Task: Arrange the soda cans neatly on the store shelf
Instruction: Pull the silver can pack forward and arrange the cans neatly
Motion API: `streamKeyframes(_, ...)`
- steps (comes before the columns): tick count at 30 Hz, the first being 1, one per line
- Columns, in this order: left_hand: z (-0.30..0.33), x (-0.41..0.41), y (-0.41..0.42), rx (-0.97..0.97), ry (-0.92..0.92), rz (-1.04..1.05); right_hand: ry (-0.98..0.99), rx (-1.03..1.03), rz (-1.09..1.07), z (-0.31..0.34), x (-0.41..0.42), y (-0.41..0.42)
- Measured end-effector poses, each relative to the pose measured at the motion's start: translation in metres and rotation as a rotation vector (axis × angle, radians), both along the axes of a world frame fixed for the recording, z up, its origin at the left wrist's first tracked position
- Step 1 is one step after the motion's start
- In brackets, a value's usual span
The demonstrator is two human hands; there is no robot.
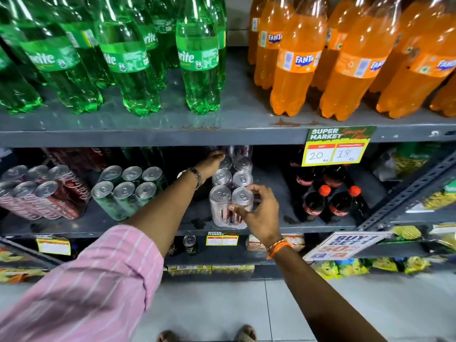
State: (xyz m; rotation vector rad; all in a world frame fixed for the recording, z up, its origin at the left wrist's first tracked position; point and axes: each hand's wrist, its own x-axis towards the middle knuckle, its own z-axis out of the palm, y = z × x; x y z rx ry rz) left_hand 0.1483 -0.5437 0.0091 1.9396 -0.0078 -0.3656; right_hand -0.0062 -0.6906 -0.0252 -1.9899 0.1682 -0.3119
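Note:
A shrink-wrapped pack of silver soda cans (223, 193) stands two wide on the middle shelf (103, 225), running back under the shelf above. My left hand (212, 162) reaches deep along the pack's left side, with its fingers on the rear cans. My right hand (259, 212) grips the front right can of the pack, thumb across its face and fingers behind. To the left stand a pack of green cans (128, 187) and a tilted pack of red cola cans (42, 191).
Small cola bottles (328, 201) stand right of the pack. Green soda bottles (128, 58) and orange soda bottles (320, 58) fill the upper shelf. A price tag (338, 146) hangs from its edge. A lone can (190, 243) sits on the lower shelf. Snack bags (404, 233) lie at the right.

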Motion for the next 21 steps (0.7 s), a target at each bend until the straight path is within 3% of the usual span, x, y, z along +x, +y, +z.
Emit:
streamKeyframes(4,-0.014,0.003,0.009,-0.036,-0.020,0.059,0.003,-0.088,0.037,-0.001,0.009,-0.012)
streamKeyframes(11,-0.030,-0.029,0.039,-0.055,-0.140,0.220,0.083,0.261,0.048,0.009,0.038,-0.053)
streamKeyframes(21,-0.044,-0.100,0.053,-0.249,-0.175,0.326,0.147,0.300,-0.073,-0.001,0.076,-0.062)
